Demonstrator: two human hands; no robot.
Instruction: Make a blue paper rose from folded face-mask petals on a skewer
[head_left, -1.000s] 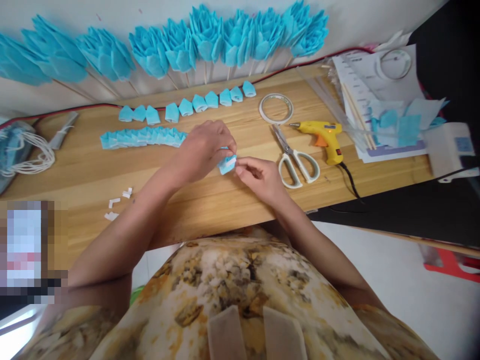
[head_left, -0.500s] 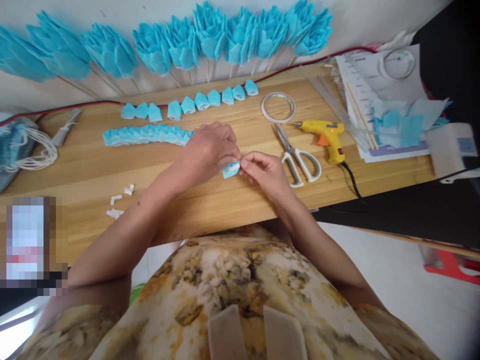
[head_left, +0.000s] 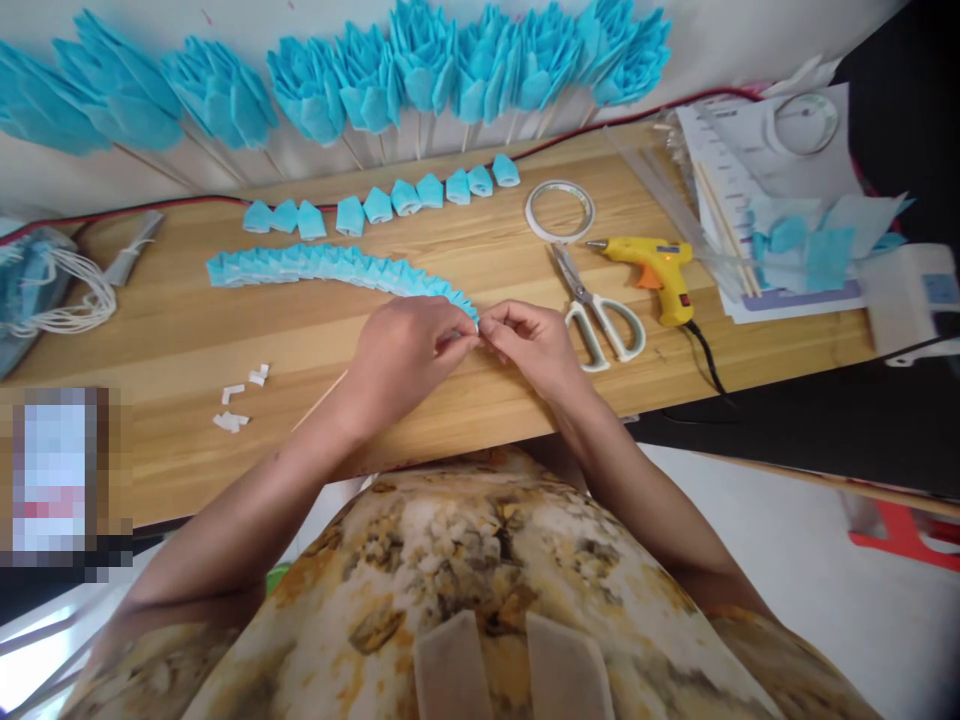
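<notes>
My left hand (head_left: 405,355) and my right hand (head_left: 532,340) meet fingertip to fingertip at the near middle of the wooden table (head_left: 187,330). Both pinch the right end of a long curved strip of overlapping folded blue paper pieces (head_left: 337,268). The small piece under the fingertips is mostly hidden. A thin wooden stick (head_left: 319,402) pokes out from under my left wrist. A row of separate folded blue pieces (head_left: 390,202) lies further back.
White-handled scissors (head_left: 596,310), a yellow glue gun (head_left: 660,270) with black cord and a tape roll (head_left: 559,211) lie right of my hands. Blue paper flowers on sticks (head_left: 420,70) lean on the wall. Papers and blue scraps (head_left: 780,220) sit far right; white paper bits (head_left: 236,400) left.
My hands moved nearer the table edge. The blue strip now reaches to my fingertips, with the small blue piece brought against its right end. A wooden stick has come into view.
</notes>
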